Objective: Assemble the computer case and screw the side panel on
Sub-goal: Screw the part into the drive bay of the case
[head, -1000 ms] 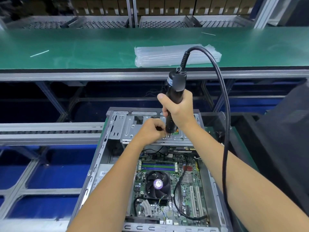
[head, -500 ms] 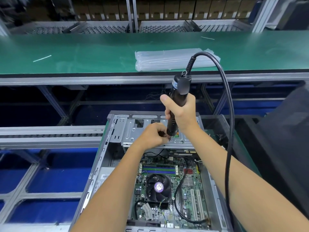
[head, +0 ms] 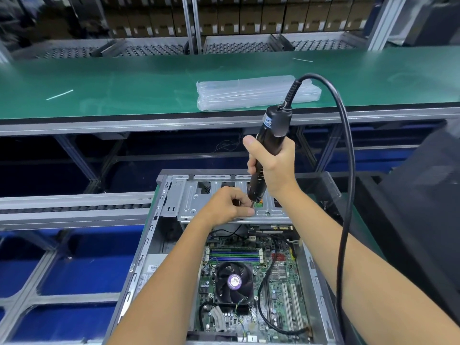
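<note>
An open grey computer case lies in front of me with its motherboard and CPU fan exposed. A silver drive bracket spans the far end of the case. My right hand grips a black electric screwdriver, held nearly upright, its tip down on the bracket. My left hand pinches something small at the screwdriver's tip; what it holds is hidden by the fingers. The screwdriver's black cable loops up and down along my right arm.
A green workbench runs across behind the case, with a stack of clear plastic bags on it. A roller rail lies to the left over blue bins. A black panel stands at the right.
The view has shifted slightly, so the case and hands sit lower in frame. Both hands stay at the bracket, the screwdriver tilted a little more to the right at its top.
</note>
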The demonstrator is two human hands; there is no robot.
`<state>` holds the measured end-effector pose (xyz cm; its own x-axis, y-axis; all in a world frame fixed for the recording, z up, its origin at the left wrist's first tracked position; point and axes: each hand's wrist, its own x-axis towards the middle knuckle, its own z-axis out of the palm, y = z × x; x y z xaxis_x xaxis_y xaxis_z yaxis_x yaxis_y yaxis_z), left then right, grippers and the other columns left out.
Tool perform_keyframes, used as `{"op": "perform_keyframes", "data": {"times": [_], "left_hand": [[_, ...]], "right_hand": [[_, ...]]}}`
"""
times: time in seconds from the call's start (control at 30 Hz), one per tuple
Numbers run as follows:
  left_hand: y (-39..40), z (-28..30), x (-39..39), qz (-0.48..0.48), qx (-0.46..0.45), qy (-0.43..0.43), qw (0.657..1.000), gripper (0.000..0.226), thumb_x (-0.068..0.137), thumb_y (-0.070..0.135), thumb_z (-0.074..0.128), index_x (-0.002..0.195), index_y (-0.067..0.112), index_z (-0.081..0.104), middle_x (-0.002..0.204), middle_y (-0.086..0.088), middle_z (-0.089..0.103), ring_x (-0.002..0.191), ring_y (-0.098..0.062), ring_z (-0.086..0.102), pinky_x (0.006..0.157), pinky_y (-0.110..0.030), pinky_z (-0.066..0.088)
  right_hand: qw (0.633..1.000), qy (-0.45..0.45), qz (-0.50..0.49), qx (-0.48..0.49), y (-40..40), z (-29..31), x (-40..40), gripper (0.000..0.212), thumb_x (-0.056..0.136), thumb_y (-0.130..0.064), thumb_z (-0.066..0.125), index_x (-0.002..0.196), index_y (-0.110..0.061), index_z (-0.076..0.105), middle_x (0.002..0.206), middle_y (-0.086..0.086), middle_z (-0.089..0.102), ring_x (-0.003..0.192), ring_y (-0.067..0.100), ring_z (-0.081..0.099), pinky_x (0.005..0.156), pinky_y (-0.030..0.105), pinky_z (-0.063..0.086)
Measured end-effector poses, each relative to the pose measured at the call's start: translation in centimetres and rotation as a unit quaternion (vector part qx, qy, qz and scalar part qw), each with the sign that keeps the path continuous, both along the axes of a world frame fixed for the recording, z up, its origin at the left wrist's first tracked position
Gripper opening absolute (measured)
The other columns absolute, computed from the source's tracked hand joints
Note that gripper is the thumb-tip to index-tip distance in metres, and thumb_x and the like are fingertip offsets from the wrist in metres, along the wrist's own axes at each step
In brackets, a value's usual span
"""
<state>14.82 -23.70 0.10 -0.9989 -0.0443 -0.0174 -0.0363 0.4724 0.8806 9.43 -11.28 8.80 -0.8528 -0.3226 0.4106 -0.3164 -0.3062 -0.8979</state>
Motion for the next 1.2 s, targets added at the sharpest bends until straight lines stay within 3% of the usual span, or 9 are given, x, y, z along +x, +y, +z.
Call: {"op": "perform_keyframes", "data": {"times": [0.17,0.3,0.43,0.57,0.63,0.73,0.9,1.07,1.2], "left_hand": [[1.7,1.0,-0.6,0.005,0.03,-0.011,0.999,0.013,0.08,0.01,0.073,0.07,0.02,0.07,0.066,0.007,0.065,0.059,-0.005,0.055,0.058,-0.019,0.045],[7.2,2.7,-2.9,0.004,0.031,0.041,0.999,0.032,0.08,0.003,0.061,0.057,0.026,0.059,0.048,0.013,0.05,0.047,-0.005,0.041,0.05,-0.019,0.034],[14.0,3.4,-5.8,-0.049,-0.018,0.068,0.996,0.044,0.075,0.0,0.058,0.045,0.028,0.043,0.042,0.012,0.039,0.045,-0.004,0.031,0.048,-0.021,0.025],[20.6,2.0,-8.7,-0.109,-0.07,0.048,0.99,0.046,0.078,0.003,0.061,0.047,0.032,0.042,0.043,0.016,0.046,0.045,0.0,0.04,0.047,-0.012,0.027],[23.5,0.6,-10.1,-0.142,-0.124,-0.002,0.982,0.035,0.081,0.004,0.06,0.055,0.028,0.053,0.051,0.014,0.05,0.051,-0.001,0.044,0.055,-0.018,0.035],[27.3,-2.7,-11.9,-0.189,-0.261,-0.083,0.943,0.004,0.084,0.006,0.056,0.081,0.005,0.058,0.082,-0.011,0.063,0.076,-0.025,0.056,0.067,-0.03,0.042],[30.6,-9.4,-12.3,-0.189,-0.375,-0.187,0.888,0.027,0.091,0.014,0.049,0.115,0.005,0.058,0.11,-0.013,0.063,0.101,-0.032,0.059,0.085,-0.038,0.047],[31.2,-14.7,-10.4,-0.172,-0.385,-0.261,0.868,0.031,0.089,0.009,0.046,0.12,0.007,0.052,0.113,-0.016,0.059,0.101,-0.034,0.059,0.082,-0.037,0.048],[31.4,-16.1,-10.5,-0.129,-0.343,-0.278,0.888,0.023,0.079,0.0,0.049,0.1,0.004,0.057,0.102,-0.017,0.062,0.093,-0.034,0.061,0.074,-0.035,0.048]], "right_hand": [[1.0,0.002,-0.024,-0.02,2.2,0.7,-1.2,0.032,0.081,-0.032,0.074,0.065,-0.011,0.056,0.049,0.006,0.052,0.04,0.022,0.048,0.047,0.028,0.045],[0.997,-0.01,-0.072,-0.022,6.4,1.3,-2.9,0.029,0.082,-0.03,0.074,0.062,-0.017,0.057,0.049,0.002,0.053,0.039,0.021,0.048,0.046,0.028,0.044],[0.992,-0.03,-0.119,0.005,12.8,1.5,-5.2,0.029,0.084,-0.025,0.076,0.063,-0.017,0.057,0.048,0.003,0.053,0.036,0.022,0.045,0.043,0.027,0.041],[0.983,-0.092,-0.16,0.007,20.1,-0.6,-6.9,0.033,0.084,-0.021,0.076,0.065,-0.01,0.052,0.047,0.007,0.051,0.035,0.024,0.043,0.044,0.028,0.039],[0.975,-0.136,-0.175,0.01,23.2,-3.1,-7.5,0.034,0.083,-0.022,0.076,0.064,-0.009,0.051,0.045,0.008,0.05,0.034,0.024,0.043,0.043,0.027,0.039],[0.96,-0.228,-0.159,0.027,26.2,-7.8,-7.7,0.038,0.083,-0.021,0.078,0.057,-0.01,0.053,0.043,0.01,0.049,0.033,0.023,0.042,0.041,0.027,0.039],[0.937,-0.331,-0.082,0.079,28.6,-14.9,-7.2,0.041,0.081,-0.022,0.08,0.046,-0.019,0.058,0.044,0.012,0.048,0.034,0.022,0.041,0.04,0.026,0.038],[0.911,-0.402,-0.017,0.088,29.8,-18.2,-8.1,0.031,0.073,-0.03,0.082,0.049,-0.023,0.064,0.047,0.01,0.051,0.034,0.022,0.043,0.04,0.027,0.039],[0.898,-0.431,0.013,0.087,30.0,-19.5,-9.1,0.019,0.066,-0.037,0.085,0.057,-0.026,0.072,0.049,0.007,0.053,0.036,0.02,0.044,0.041,0.026,0.041]]}}
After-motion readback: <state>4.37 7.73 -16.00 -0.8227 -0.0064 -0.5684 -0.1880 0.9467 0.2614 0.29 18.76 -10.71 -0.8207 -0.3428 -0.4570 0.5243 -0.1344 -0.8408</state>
